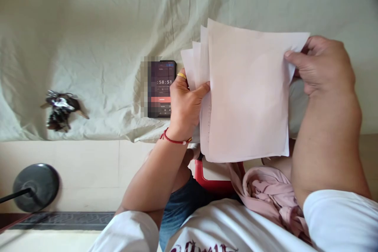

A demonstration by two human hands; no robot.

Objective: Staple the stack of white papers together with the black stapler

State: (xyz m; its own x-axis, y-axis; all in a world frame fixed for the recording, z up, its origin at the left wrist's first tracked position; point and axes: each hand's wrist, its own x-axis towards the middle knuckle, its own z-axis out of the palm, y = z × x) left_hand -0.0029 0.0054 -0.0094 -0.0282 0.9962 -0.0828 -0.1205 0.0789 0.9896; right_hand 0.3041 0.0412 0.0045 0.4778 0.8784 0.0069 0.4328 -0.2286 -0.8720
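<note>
A stack of several white paper sheets [245, 94] is held up over the edge of a surface covered with pale green cloth [103, 39]. My left hand [184, 104], with a gold ring and a red wrist string, grips the stack's left edge, thumb on top. The upper right corner of the top sheet is pinched by my right hand [320, 65]. The sheets fan out slightly at the left.
A black phone [161, 88] showing a timer lies on the cloth just left of my left hand. A bunch of keys [60, 110] lies further left. A round dark stand base [35, 187] sits on the floor. Pink cloth [265, 197] and a red stool edge [215, 185] are in my lap area.
</note>
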